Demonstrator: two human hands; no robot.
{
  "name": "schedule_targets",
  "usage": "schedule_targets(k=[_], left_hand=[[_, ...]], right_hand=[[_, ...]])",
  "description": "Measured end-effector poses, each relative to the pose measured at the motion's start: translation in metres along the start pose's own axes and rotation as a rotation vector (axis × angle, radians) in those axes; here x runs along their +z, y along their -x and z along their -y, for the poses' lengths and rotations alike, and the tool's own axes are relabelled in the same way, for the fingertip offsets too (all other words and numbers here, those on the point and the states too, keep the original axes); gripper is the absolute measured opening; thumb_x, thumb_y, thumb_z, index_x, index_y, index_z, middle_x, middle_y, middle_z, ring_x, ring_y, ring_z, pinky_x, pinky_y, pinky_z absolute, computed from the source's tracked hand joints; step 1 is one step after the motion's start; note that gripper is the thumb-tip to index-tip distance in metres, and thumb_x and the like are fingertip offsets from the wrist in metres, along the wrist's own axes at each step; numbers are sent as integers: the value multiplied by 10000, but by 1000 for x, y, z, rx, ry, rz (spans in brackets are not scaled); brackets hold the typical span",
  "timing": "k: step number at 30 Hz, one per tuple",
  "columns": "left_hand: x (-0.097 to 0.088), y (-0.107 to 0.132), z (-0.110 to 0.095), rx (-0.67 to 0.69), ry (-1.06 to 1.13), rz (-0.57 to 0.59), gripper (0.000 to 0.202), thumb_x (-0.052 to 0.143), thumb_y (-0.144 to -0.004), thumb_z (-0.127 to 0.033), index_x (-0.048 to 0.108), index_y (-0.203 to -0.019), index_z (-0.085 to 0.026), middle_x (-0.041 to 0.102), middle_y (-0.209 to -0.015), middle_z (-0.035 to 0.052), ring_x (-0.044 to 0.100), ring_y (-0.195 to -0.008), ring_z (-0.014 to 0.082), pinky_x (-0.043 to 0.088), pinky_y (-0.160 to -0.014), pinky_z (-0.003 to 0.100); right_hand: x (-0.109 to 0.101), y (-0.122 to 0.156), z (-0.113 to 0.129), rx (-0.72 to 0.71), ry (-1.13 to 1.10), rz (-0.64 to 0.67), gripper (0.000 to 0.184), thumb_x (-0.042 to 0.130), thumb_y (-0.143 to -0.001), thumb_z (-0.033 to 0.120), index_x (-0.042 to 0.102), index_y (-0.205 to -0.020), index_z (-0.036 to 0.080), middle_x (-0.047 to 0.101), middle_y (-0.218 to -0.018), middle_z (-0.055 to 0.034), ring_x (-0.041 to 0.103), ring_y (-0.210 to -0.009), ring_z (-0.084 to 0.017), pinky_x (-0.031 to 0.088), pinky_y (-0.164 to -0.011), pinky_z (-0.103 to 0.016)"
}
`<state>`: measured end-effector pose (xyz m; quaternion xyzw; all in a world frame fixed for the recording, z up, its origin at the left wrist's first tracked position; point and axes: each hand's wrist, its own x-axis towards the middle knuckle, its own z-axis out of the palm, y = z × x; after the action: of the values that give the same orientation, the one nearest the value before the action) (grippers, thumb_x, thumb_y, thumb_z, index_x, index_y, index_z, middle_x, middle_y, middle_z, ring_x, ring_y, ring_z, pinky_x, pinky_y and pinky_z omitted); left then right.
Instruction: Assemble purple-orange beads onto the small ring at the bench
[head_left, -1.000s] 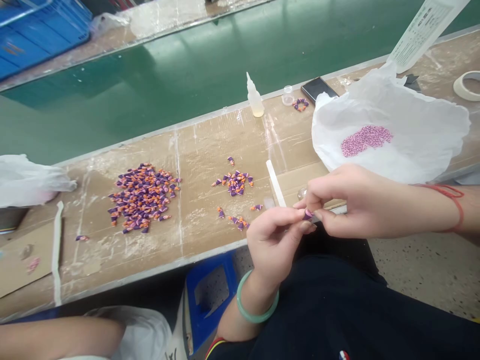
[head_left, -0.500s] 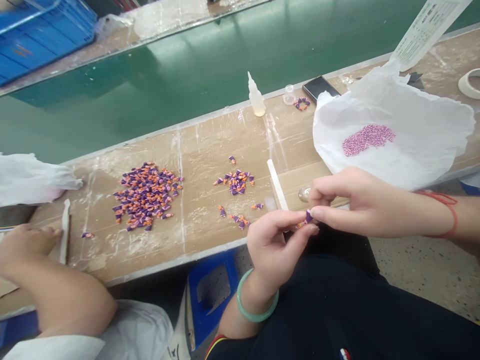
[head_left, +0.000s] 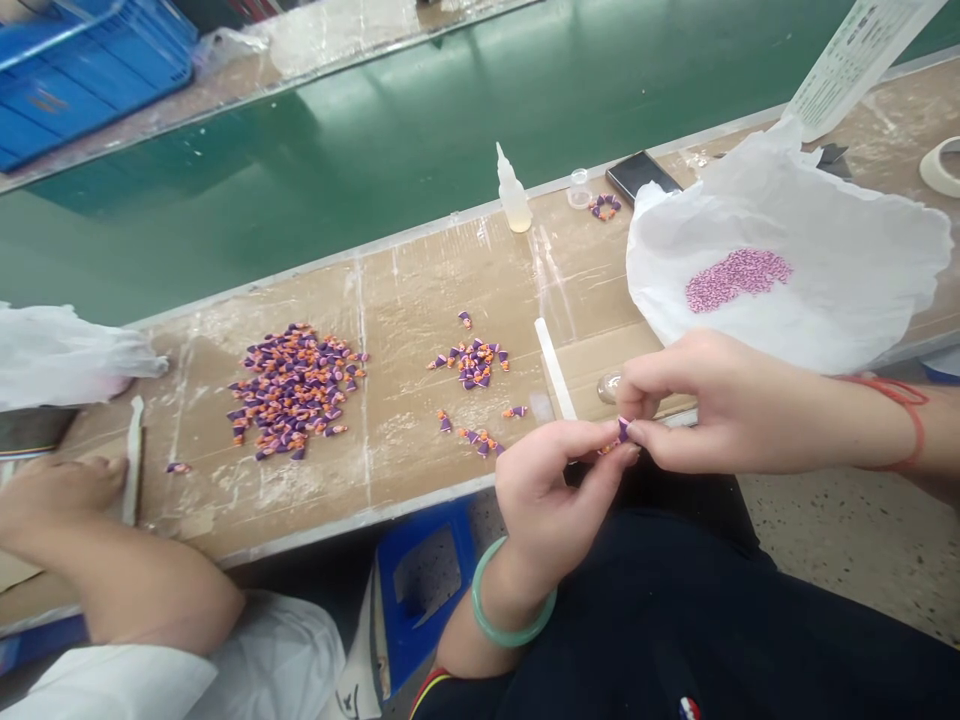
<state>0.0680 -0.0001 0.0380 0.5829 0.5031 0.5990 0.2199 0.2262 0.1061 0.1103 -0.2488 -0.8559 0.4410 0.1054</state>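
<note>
A small purple-and-orange figurine (head_left: 622,432) is pinched between the fingertips of both my hands at the table's front edge. My left hand (head_left: 559,485) grips it from the left, thumb and forefinger closed. From the right, my right hand (head_left: 697,405) presses thumb and finger on its purple part. Its lower part is mostly covered by my fingers. Just left of my hands lie a white flat stick (head_left: 555,370) and a small cluster of similar figurines (head_left: 476,365). Beyond my right hand, white paper (head_left: 847,260) carries a heap of tiny pink pieces (head_left: 739,278).
A large pile of figurines (head_left: 292,390) lies left on the cardboard-covered table. A dropper bottle (head_left: 514,195), a clear cap (head_left: 579,190), a ring of figurines (head_left: 604,207) and a phone (head_left: 641,178) stand along the back. At left, a co-worker's hand (head_left: 64,490) rests near another white stick (head_left: 133,460).
My hands keep their pinch on the figurine, with only slight finger movement and a tiny shift right. The co-worker's arm has moved slightly right.
</note>
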Motion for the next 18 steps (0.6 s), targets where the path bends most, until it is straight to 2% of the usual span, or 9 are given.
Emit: schedule_targets(k=[18], left_hand=[[-1,-1,0,-17,-23,15,146,786,-765,-112,744,-883,-187,766,-747,9,698,-602,120,566,-576,198]], right_hand=[[-1,0,-1,26,15,35,197,580,-834,257,580,-662,161,568,-563,41,469,-513,-64,338,-479,-197]])
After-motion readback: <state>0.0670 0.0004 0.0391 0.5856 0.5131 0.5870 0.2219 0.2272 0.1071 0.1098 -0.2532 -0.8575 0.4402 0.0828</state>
